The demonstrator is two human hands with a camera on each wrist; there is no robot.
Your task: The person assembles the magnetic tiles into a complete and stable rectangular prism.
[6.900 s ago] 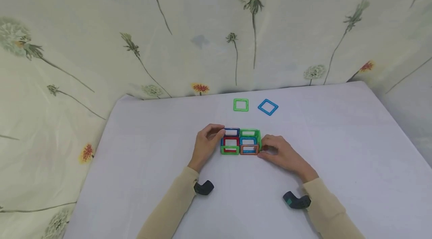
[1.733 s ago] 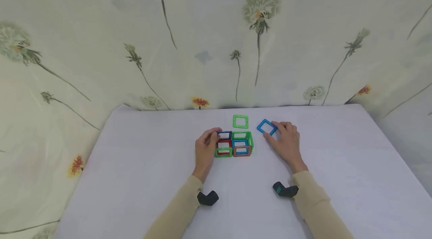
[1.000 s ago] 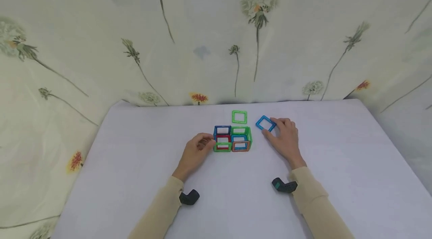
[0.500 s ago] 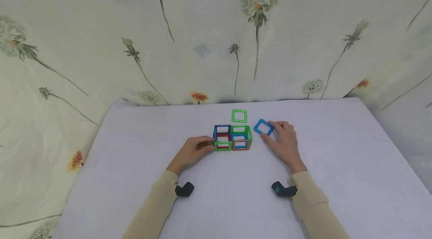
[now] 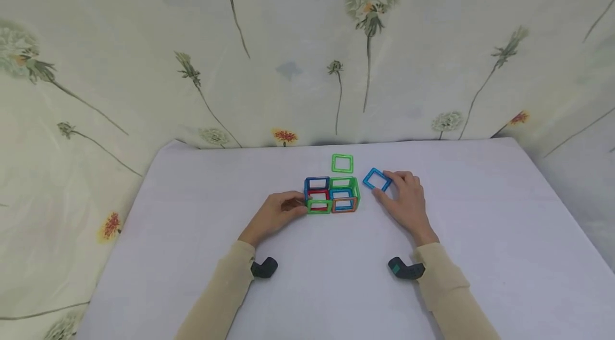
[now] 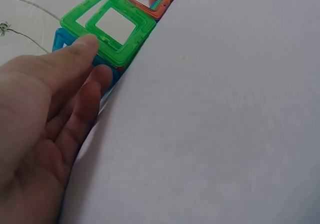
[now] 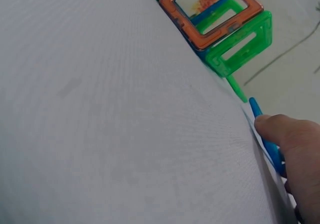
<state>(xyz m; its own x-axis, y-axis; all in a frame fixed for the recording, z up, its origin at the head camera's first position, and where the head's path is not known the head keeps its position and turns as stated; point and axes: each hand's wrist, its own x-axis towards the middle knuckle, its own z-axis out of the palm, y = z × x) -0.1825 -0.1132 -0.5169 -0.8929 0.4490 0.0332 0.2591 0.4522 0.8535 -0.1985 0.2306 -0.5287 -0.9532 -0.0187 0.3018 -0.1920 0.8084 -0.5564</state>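
A low open box of magnetic tiles stands on the table, with red and blue tiles as its floor. My left hand is at its left end, thumb tip on the corner of the green front tile, curled fingers by the blue side tile. My right hand pinches a loose blue square magnetic tile by its right corner; the thumb covers part of this blue tile in the right wrist view. The tile lies turned cornerwise, close over the table, right of the box.
One loose green square tile lies flat behind the box. The white-covered table ends at the back against a flower-patterned cloth. Dark camera mounts sit at the left wrist and the right wrist.
My left hand has shifted from the box's back left corner to its front left corner. My right hand has left the box's right side and taken hold of the blue tile, drawing it slightly closer.
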